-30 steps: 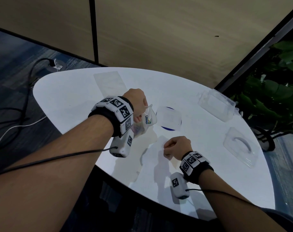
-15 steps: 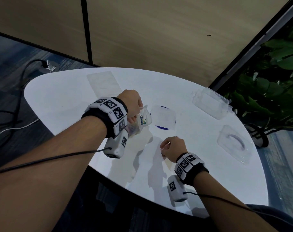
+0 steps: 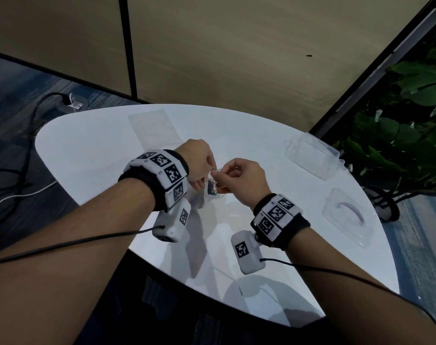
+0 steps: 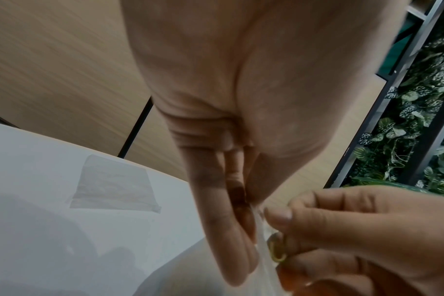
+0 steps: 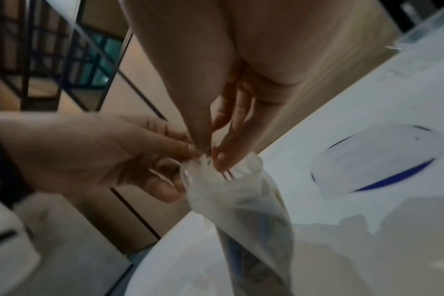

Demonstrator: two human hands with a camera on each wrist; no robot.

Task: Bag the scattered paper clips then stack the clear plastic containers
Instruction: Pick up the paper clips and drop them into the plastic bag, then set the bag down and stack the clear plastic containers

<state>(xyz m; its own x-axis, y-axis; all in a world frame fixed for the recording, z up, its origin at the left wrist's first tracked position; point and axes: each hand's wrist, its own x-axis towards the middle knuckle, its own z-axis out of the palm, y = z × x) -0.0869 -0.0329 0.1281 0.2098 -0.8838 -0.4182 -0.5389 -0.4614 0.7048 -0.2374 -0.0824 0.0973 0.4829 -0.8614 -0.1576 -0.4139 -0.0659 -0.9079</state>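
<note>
Over the middle of the white table (image 3: 92, 155), my left hand (image 3: 204, 171) pinches the mouth of a small clear bag (image 3: 210, 191) (image 5: 243, 202) that holds several coloured paper clips. My right hand (image 3: 215, 175) meets it at the bag's open mouth and pinches a yellow paper clip (image 4: 276, 253) between thumb and finger. In the right wrist view the clip's tip (image 5: 227, 173) sits just inside the opening. Two clear plastic containers lie to the right: one (image 3: 311, 158) far, one (image 3: 346, 216) nearer.
A flat clear bag (image 3: 153, 125) (image 4: 113, 189) lies at the table's far side. A clear blue-rimmed lid (image 5: 373, 160) rests beyond the bag, hidden by my right hand in the head view. Plants (image 3: 398, 135) stand right of the table; cables (image 3: 32, 120) run left.
My right hand has risen from the table near its front edge and moved up-left to the bag's mouth. My left hand keeps hold of the bag, almost still.
</note>
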